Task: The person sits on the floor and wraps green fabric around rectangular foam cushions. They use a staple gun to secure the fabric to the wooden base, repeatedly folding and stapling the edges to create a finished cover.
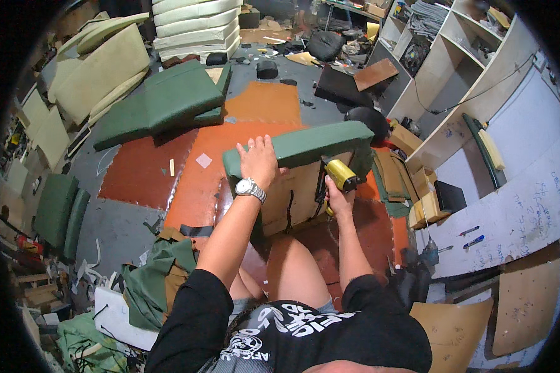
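Note:
A green upholstered seat panel (305, 144) stands on edge in front of me, its bare wooden underside (295, 193) facing me. My left hand (257, 160), with a silver watch on the wrist, presses flat on the panel's top left edge and holds it upright. My right hand (337, 200) grips a yellow and black staple gun (340, 174) against the right part of the wooden underside, just under the green fabric. My knee is bent right below the panel.
Orange and brown mats (205, 174) cover the floor. Green cushions (162, 102) and beige foam pads (196, 25) lie at the back left. White shelving (442, 68) stands at right, a white board (516, 199) below it. Green fabric scraps (152, 280) lie by my left.

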`<state>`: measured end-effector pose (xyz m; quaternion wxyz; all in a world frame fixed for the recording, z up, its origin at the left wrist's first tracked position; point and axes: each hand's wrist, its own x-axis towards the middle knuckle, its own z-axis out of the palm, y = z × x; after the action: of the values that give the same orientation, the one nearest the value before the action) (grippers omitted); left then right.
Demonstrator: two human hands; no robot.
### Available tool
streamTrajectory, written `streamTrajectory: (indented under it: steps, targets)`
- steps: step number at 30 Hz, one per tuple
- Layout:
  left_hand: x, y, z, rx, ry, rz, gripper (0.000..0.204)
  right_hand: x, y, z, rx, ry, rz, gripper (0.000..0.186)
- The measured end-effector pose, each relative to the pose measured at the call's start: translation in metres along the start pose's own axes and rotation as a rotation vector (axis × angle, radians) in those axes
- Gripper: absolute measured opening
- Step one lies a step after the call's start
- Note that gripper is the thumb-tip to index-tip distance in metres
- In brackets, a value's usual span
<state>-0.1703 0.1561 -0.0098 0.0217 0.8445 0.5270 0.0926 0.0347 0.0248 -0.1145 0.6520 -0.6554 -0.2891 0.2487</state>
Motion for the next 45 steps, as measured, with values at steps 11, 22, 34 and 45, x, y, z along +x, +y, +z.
streamTrajectory:
  steps: [11, 22, 34, 45]
  targets:
    - [0.006, -0.006, 0.02, 0.037, 0.073, 0.022, 0.095, -0.045, 0.023, 0.053, 0.006, -0.12, 0.013, 0.025]
    - [0.011, -0.029, 0.023, 0.052, -0.002, 0.21, 0.101, -0.071, 0.007, 0.041, -0.195, -0.336, -0.258, 0.039]
    - [-0.089, -0.08, 0.002, -0.293, 0.03, 0.331, 0.083, -0.116, 0.188, -0.112, -1.113, -0.278, 0.299, 0.053]
    - [-0.099, -0.103, -0.001, -0.943, -0.097, 0.239, 0.102, -0.113, -0.036, 0.131, 0.376, -0.484, 0.418, 0.059]
